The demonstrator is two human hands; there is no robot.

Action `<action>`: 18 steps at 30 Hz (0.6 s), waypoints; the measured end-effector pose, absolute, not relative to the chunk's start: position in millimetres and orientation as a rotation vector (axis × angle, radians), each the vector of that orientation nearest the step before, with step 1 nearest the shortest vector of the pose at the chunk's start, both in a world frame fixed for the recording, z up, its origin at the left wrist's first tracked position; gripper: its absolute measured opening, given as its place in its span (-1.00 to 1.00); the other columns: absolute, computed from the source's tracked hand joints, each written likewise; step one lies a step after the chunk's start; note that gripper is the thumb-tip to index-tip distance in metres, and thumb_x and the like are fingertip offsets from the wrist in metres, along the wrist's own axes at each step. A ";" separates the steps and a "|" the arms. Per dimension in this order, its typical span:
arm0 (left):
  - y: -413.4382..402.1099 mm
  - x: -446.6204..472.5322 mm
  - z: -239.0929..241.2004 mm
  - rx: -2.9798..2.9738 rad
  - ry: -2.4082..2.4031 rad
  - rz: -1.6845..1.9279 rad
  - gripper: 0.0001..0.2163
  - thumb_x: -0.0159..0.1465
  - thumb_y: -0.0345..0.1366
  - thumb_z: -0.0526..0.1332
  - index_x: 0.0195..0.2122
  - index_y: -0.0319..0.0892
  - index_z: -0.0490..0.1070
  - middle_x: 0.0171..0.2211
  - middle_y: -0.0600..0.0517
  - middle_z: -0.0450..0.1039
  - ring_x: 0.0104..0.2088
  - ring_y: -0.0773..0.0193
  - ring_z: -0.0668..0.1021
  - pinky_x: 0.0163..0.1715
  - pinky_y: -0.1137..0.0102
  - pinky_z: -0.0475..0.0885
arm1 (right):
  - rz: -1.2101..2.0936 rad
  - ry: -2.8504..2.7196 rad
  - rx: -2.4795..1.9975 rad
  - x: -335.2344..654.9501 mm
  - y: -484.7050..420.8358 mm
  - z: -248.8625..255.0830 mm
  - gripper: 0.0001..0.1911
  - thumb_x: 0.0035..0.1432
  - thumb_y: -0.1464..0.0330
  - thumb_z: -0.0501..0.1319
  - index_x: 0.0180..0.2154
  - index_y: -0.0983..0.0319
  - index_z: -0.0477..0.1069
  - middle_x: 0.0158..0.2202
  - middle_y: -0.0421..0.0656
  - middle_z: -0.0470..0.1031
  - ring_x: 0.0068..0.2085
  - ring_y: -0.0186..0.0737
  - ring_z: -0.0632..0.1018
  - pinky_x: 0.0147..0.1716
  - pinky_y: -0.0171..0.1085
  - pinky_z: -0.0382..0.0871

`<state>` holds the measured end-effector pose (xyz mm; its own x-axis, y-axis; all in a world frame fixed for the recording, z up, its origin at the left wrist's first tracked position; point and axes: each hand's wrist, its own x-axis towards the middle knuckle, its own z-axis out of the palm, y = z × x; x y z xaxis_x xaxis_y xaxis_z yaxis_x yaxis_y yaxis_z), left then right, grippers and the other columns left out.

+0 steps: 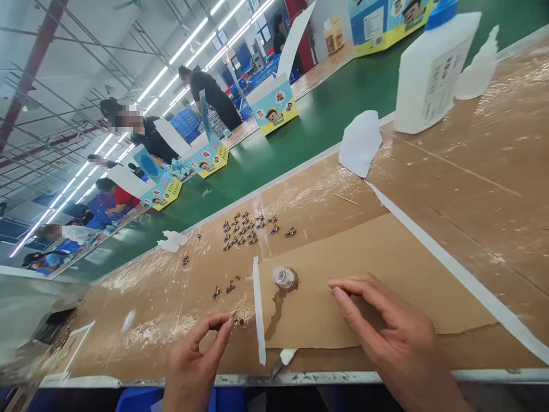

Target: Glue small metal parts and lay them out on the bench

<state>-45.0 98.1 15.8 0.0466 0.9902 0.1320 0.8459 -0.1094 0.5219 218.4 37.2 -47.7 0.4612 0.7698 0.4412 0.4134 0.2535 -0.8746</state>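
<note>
My left hand (199, 357) is closed in a pinch over the front of the table. At its fingertips is a small dark-and-gold figurine (235, 320), partly hidden by the fingers. My right hand (388, 323) hovers over a cardboard sheet (334, 315), thumb and forefinger pressed together; whatever lies between them is too small to make out. Between the hands, a small cup (283, 277) with whitish stuff sits on the cardboard beside a dark wet streak. Several little blue-and-gold figurines (242, 229) lie grouped farther back, and one figurine (215, 293) lies nearer, beside small brown pieces (231, 285).
White tape (259, 320) edges the cardboard; a knife (283, 360) lies at the table's front edge. A white bottle (429, 80) and a paper scrap (361, 143) stand back right. Beyond runs a green conveyor (317, 120) with printed boxes (274, 109); people work across it.
</note>
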 end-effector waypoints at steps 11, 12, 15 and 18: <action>96.3 -58.5 -9.3 1.829 1.855 0.628 -0.80 0.12 -0.13 0.26 -0.34 -0.14 0.50 -0.32 0.02 0.56 -0.23 0.18 0.55 -0.13 0.35 0.40 | 0.262 -1.205 -1.454 221.4 37.8 -43.4 -0.88 0.22 0.25 0.09 -0.30 0.10 0.36 -0.34 -0.30 0.47 -0.36 -0.40 0.49 -0.35 -0.41 0.31; 96.3 -58.3 -9.2 1.823 1.852 0.616 -0.81 0.13 -0.13 0.26 -0.34 -0.14 0.50 -0.31 0.02 0.56 -0.23 0.19 0.55 -0.12 0.36 0.40 | 0.261 -1.201 -1.459 221.5 37.3 -43.3 -0.88 0.22 0.25 0.09 -0.30 0.10 0.37 -0.34 -0.30 0.47 -0.36 -0.40 0.50 -0.35 -0.40 0.32; 97.3 -58.5 -9.2 1.827 1.841 0.600 -0.81 0.13 -0.14 0.26 -0.34 -0.13 0.50 -0.31 0.02 0.56 -0.22 0.20 0.54 -0.12 0.36 0.39 | 0.283 -1.185 -1.474 220.7 35.6 -43.3 -0.88 0.22 0.24 0.09 -0.29 0.10 0.37 -0.33 -0.28 0.48 -0.35 -0.35 0.50 -0.34 -0.36 0.33; 98.9 -59.3 -10.0 1.852 1.834 0.589 -0.81 0.11 -0.14 0.27 -0.35 -0.13 0.50 -0.33 0.03 0.56 -0.25 0.20 0.54 -0.15 0.36 0.40 | 0.317 -1.163 -1.479 219.1 35.0 -41.7 -0.87 0.22 0.25 0.08 -0.29 0.10 0.37 -0.33 -0.26 0.48 -0.35 -0.33 0.50 -0.33 -0.33 0.33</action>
<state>-59.3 98.9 -10.0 0.0168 0.9996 -0.0216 0.8003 -0.0005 0.5996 219.1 35.0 -41.7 0.4688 0.7856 0.4037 0.4721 0.1634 -0.8663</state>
